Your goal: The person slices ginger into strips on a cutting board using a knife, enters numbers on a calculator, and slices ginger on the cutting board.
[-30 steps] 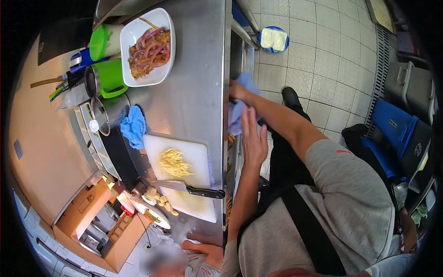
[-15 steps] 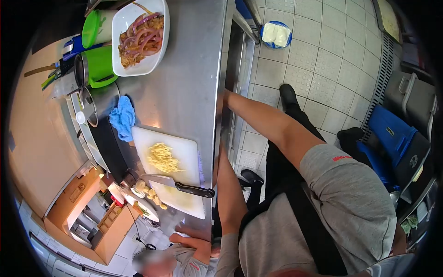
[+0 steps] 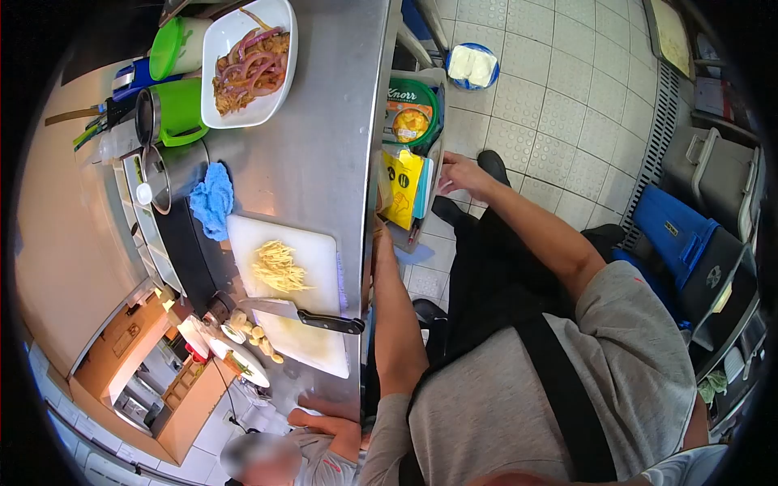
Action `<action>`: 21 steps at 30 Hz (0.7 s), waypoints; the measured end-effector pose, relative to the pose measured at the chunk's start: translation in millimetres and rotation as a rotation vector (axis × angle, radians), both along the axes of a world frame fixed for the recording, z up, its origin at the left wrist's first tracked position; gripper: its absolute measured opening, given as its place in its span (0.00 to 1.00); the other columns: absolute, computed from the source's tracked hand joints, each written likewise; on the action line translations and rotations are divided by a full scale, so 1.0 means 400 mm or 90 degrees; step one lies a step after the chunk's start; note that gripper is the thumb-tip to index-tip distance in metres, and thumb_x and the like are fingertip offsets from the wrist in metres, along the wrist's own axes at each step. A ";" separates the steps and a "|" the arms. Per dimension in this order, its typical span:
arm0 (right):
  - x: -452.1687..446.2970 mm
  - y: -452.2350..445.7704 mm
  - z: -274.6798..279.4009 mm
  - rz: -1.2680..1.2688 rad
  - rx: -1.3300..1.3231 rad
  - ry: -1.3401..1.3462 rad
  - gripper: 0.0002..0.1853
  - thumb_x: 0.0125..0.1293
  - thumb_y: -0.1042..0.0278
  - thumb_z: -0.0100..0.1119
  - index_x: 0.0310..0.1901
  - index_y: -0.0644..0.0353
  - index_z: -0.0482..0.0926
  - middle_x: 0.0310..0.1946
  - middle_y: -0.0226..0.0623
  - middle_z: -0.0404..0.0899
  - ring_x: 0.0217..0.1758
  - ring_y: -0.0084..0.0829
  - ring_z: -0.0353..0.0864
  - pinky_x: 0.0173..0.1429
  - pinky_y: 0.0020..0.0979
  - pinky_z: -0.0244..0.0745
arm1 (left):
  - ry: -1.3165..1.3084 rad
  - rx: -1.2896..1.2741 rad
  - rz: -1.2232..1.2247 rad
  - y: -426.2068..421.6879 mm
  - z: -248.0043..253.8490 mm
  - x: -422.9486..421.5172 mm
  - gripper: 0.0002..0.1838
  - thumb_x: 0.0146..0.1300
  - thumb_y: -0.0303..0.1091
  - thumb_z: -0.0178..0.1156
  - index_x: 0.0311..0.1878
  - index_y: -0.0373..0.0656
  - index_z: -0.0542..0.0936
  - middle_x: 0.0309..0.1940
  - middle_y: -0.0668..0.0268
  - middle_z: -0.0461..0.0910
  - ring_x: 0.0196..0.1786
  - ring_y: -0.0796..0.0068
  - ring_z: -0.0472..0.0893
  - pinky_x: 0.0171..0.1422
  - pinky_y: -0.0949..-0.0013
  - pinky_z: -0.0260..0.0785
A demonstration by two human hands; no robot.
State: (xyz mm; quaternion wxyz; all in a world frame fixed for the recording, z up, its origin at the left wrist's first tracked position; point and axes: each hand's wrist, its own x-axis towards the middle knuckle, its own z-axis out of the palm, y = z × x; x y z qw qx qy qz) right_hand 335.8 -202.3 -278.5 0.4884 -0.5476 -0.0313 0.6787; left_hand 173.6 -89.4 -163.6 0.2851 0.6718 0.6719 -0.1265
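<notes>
My right hand is beside the front edge of a pulled-out drawer, fingers apart and nothing visible in them. Whether the fingertips touch the drawer is unclear. My left hand is at the near side of the drawer, partly hidden by the counter edge, so its fingers do not show clearly. Inside the drawer lie a green Knorr tub and a yellow packet with a blue item next to it.
On the steel counter are a white cutting board with shredded yellow pieces, a knife, a blue cloth and a bowl of sliced onions. A blue-rimmed container is beyond the drawer. Another person is nearby.
The drawer has come out from under the counter, showing the tub and packet. My right hand has moved out from beneath the counter edge, away from the counter.
</notes>
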 end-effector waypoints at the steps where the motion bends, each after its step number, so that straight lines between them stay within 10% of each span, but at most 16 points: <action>1: 0.024 0.006 0.021 0.078 -0.029 -0.044 0.12 0.66 0.69 0.50 0.49 0.59 0.77 0.43 0.37 0.81 0.37 0.30 0.84 0.41 0.34 0.82 | -0.003 0.002 -0.003 -0.001 0.002 -0.001 0.29 0.70 0.41 0.52 0.70 0.37 0.65 0.67 0.40 0.66 0.70 0.44 0.65 0.73 0.55 0.60; 4: 0.138 0.011 0.162 0.489 0.053 -0.421 0.09 0.63 0.69 0.51 0.40 0.61 0.80 0.42 0.44 0.82 0.35 0.36 0.85 0.37 0.35 0.81 | -0.009 0.009 -0.012 -0.009 0.013 -0.007 0.30 0.70 0.41 0.53 0.70 0.37 0.64 0.67 0.41 0.65 0.71 0.45 0.65 0.73 0.55 0.59; 10: 0.192 0.090 0.223 0.295 0.199 -1.084 0.07 0.61 0.67 0.55 0.35 0.58 0.81 0.34 0.40 0.82 0.39 0.44 0.84 0.40 0.41 0.78 | -0.013 0.011 -0.029 -0.043 0.027 -0.033 0.32 0.69 0.42 0.55 0.72 0.38 0.62 0.69 0.43 0.64 0.72 0.45 0.64 0.74 0.56 0.59; 21: 0.184 0.154 0.102 0.454 0.305 -1.201 0.11 0.63 0.65 0.54 0.47 0.51 0.78 0.44 0.38 0.81 0.48 0.38 0.82 0.46 0.38 0.73 | -0.057 0.132 -0.135 -0.081 -0.028 -0.114 0.30 0.68 0.39 0.56 0.71 0.39 0.65 0.69 0.45 0.65 0.71 0.46 0.65 0.72 0.54 0.61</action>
